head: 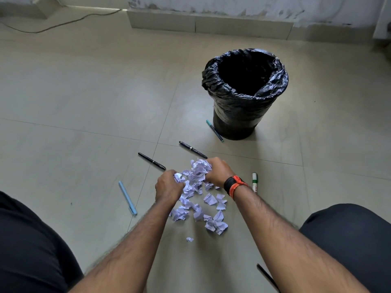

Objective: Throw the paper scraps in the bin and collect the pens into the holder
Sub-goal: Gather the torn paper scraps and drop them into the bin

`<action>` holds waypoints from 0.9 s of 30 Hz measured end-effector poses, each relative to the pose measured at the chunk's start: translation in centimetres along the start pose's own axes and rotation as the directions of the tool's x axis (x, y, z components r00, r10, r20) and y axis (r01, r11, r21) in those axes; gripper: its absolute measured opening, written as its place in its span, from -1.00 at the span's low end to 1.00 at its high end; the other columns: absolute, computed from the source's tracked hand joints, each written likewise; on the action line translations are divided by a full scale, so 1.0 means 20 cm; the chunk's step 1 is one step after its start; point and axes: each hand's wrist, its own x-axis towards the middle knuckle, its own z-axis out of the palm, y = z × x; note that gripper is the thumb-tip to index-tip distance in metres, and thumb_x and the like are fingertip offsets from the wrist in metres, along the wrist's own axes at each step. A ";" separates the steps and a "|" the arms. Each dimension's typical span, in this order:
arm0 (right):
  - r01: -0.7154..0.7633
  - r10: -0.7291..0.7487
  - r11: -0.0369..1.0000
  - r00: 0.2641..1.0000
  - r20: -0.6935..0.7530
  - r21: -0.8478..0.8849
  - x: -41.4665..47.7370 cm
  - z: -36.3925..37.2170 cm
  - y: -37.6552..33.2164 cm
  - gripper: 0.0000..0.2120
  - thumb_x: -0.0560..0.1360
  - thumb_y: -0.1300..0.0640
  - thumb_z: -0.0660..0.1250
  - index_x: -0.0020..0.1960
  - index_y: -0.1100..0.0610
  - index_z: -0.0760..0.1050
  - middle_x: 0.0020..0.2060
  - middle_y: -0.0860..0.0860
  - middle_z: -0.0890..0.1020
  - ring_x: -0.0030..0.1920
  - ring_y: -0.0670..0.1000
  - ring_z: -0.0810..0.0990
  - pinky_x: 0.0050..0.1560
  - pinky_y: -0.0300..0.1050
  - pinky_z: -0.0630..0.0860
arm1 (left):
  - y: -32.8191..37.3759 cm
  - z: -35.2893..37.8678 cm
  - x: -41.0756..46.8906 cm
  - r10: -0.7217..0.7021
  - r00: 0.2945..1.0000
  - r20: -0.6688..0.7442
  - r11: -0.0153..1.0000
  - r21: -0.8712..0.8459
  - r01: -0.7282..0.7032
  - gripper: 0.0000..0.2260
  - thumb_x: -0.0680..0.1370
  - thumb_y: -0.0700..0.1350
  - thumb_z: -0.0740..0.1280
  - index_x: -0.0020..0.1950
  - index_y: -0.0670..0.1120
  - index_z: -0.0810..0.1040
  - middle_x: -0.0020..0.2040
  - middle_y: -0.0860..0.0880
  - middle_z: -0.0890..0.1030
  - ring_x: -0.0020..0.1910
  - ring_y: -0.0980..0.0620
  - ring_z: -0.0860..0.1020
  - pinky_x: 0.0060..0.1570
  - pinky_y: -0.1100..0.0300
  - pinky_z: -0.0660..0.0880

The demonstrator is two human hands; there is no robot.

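White paper scraps (pixel 198 210) lie in a loose pile on the tiled floor between my knees. My left hand (pixel 168 187) and my right hand (pixel 218 171) both close around a bunch of scraps at the far end of the pile. A black bin (pixel 243 106) lined with a black bag stands upright further away to the right. Pens are scattered around: two black pens (pixel 151 161) (pixel 193 149), a teal pen (pixel 214 130) against the bin's base, a light blue pen (pixel 127 197) at the left, and a white-green marker (pixel 254 181) beside my right wrist. No holder is in view.
My knees in dark trousers frame the bottom corners. A thin dark stick-like object (pixel 267 277) lies under my right forearm. A cable (pixel 63 22) runs along the floor at the far left, and a low tiled ledge (pixel 211 24) lines the far wall.
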 end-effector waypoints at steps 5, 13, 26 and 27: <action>0.082 -0.064 0.988 0.988 -0.138 0.127 0.04 -0.19 -0.06 -0.86 0.26 0.25 0.36 -0.41 0.15 0.42 -0.45 0.08 0.56 -0.37 0.03 0.48 -0.33 -0.01 0.53 | 0.24 -0.06 0.04 0.139 0.989 -0.044 0.986 -0.082 -0.142 -0.86 0.43 -0.08 0.42 -0.04 -0.07 0.61 -0.13 -0.05 0.65 -0.09 -0.10 0.59 -0.21 0.20 0.35; 0.205 -0.093 0.930 0.934 -0.345 0.305 0.09 -0.91 -0.26 -0.80 0.39 0.25 0.37 -0.40 0.13 0.51 -0.48 0.10 0.60 -0.52 0.02 0.52 -0.51 -0.24 0.39 | 0.86 -0.38 0.17 0.384 0.917 -0.109 0.892 -0.213 -0.399 -0.75 0.38 -0.05 0.49 0.01 -0.08 0.63 -0.12 -0.09 0.68 -0.12 -0.08 0.61 -0.11 0.11 0.52; 0.000 0.365 0.676 0.869 -0.335 0.737 0.34 -1.26 -0.37 -0.72 0.45 0.26 0.44 0.05 0.15 0.38 0.12 0.08 0.37 0.05 0.06 0.46 -0.17 -0.05 0.65 | 1.53 -0.51 0.45 0.409 0.876 0.257 0.753 -0.638 -0.164 -0.45 0.41 0.02 0.49 0.32 -0.15 0.43 0.24 -0.06 0.51 0.14 -0.01 0.53 -0.13 0.09 0.57; 0.012 0.372 0.676 0.858 -0.355 0.737 0.35 -1.25 -0.36 -0.67 0.43 0.25 0.45 0.10 0.16 0.37 0.11 0.09 0.38 0.05 0.07 0.47 -0.15 -0.03 0.66 | 1.52 -0.51 0.43 0.427 0.862 0.272 0.747 -0.643 -0.168 -0.46 0.42 0.03 0.48 0.31 -0.15 0.44 0.22 -0.04 0.54 0.18 -0.02 0.53 -0.05 0.03 0.57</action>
